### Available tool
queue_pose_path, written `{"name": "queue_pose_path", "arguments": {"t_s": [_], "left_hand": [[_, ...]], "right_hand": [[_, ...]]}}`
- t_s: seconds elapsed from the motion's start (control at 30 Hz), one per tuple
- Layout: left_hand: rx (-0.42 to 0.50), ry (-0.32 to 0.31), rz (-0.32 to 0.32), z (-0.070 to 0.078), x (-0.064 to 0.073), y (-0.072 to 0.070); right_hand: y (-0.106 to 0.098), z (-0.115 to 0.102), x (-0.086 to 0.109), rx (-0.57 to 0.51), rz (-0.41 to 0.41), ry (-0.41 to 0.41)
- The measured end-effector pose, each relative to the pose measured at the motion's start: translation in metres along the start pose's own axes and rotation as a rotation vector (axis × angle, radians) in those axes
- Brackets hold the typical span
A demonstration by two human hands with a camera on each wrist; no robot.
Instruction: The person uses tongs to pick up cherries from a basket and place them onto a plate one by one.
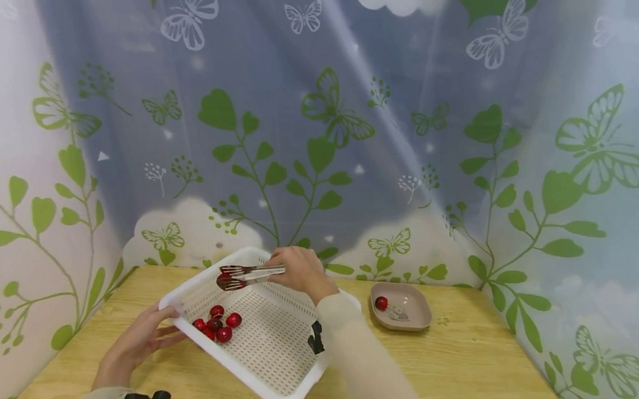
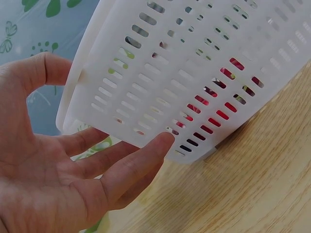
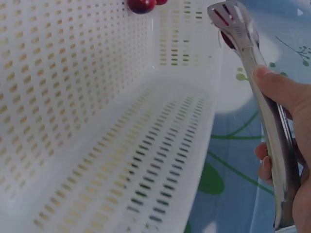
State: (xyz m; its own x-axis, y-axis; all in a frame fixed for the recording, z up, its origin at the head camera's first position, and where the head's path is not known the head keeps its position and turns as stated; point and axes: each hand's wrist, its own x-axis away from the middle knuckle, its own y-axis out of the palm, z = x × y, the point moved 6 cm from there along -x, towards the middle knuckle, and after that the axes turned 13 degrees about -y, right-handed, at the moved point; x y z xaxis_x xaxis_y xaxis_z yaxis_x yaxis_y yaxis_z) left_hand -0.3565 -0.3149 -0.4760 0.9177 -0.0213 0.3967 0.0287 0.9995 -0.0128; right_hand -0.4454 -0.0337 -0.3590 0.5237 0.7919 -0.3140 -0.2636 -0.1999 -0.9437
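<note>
My left hand (image 1: 140, 338) grips the left end of a white perforated plastic basket (image 1: 224, 362), thumb at the rim and fingers against the outer wall. In the left wrist view that end is tilted up off the wooden table. Several red cherries (image 1: 224, 334) lie bunched in the basket's left corner. Above the far side of the basket, my right hand (image 1: 300, 267) holds metal tongs (image 1: 261, 273), their slotted heads pointing left. A dark red cherry (image 3: 228, 41) shows between the tong heads in the right wrist view.
A beige squarish bowl (image 1: 414, 316) stands on the wooden table (image 1: 469, 371) to the right of the basket, with one red cherry (image 1: 381, 303) inside. A printed curtain (image 1: 388, 167) with butterflies and leaves hangs behind the table and along both sides.
</note>
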Motion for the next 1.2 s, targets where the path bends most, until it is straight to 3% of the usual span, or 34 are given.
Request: {"name": "queue_pose_path", "arguments": {"t_s": [0.5, 0.93, 1.2], "left_hand": [[-0.025, -0.008, 0.006, 0.002, 0.003, -0.001], [-0.012, -0.016, 0.004, 0.002, 0.002, 0.002], [-0.013, -0.020, 0.016, 0.003, 0.002, 0.002]], "right_hand": [[-0.052, 0.005, 0.031, -0.031, 0.223, -0.156], [-0.075, 0.011, 0.067, 0.033, 0.326, -0.195], [-0.083, 0.018, 0.086, 0.000, 0.360, -0.213]]}}
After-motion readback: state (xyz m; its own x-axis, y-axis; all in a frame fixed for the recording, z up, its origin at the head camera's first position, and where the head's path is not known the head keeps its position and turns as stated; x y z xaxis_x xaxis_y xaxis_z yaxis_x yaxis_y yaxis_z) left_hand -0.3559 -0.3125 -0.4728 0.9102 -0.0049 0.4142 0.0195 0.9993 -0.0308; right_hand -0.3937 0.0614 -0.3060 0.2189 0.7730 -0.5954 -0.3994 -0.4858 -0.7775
